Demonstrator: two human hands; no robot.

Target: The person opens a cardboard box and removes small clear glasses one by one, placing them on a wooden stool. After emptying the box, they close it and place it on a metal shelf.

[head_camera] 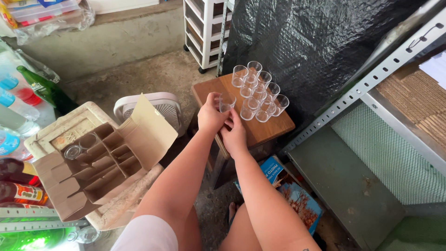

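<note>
A clear glass (226,101) is gripped by the fingers of the left hand (210,115), closed around its side, just above the wooden counter (267,128) near its left edge. The right hand (234,135) is placed just beside the left, at five o'clock from it; its fingers are stretched up toward the base of the glass, and whether they touch it cannot be told. A cluster of clear glasses (258,93) is set out on the counter at two o'clock from the held glass, packed close together in rows. At eight o'clock from the hands, well apart from them, an open cardboard box (100,162) with dividers is seen resting on a pale, worn slab; one glass (72,152) is lodged in a compartment at its upper left. A white fan (160,106) is seen behind the box flap.
</note>
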